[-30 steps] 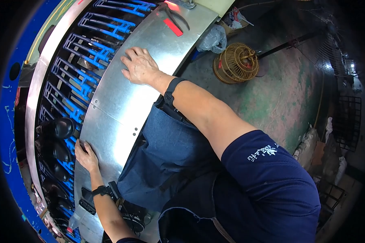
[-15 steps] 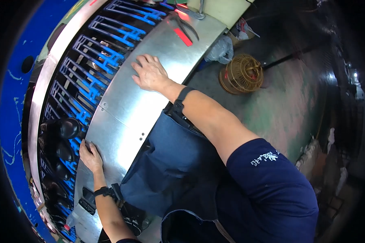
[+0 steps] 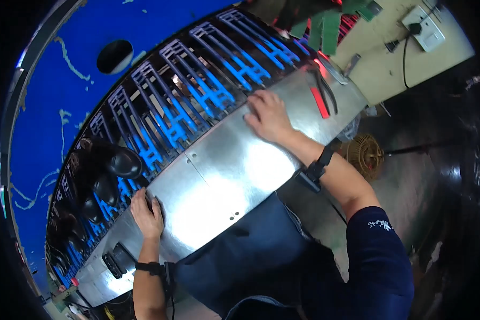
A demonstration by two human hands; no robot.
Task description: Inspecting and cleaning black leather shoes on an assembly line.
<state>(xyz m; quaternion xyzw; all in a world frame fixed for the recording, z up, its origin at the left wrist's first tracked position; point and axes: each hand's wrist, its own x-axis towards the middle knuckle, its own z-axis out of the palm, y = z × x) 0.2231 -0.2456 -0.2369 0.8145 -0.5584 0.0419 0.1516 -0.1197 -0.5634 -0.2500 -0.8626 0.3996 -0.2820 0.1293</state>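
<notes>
A shiny bare metal counter [image 3: 221,192] runs slantwise beneath both hands. My left hand [image 3: 146,214] rests at its far edge with fingers stretched and holds nothing. Close to that hand, several black, rounded, shoe-like pieces [image 3: 127,162] sit on the rack. Farther right, my right hand [image 3: 270,117] lies on the metal, fingers apart and slightly bent, the tips near the blue rack arms [image 3: 213,98]. Nothing shows in it. To its right lie pliers [image 3: 321,98] with one red and one dark handle.
A blue panel with a round hole [image 3: 56,112] stands beyond the racks. At upper right is a pale tabletop [image 3: 386,69] with a white power strip [image 3: 425,29] and a plug. A dark device [image 3: 120,261] lies near my left wrist. A round wire-caged fan [image 3: 364,156] stands right.
The view has turned, so the counter lies flatter across the picture. My right hand has moved nearer the counter's rack-side edge. My left hand stays at that edge.
</notes>
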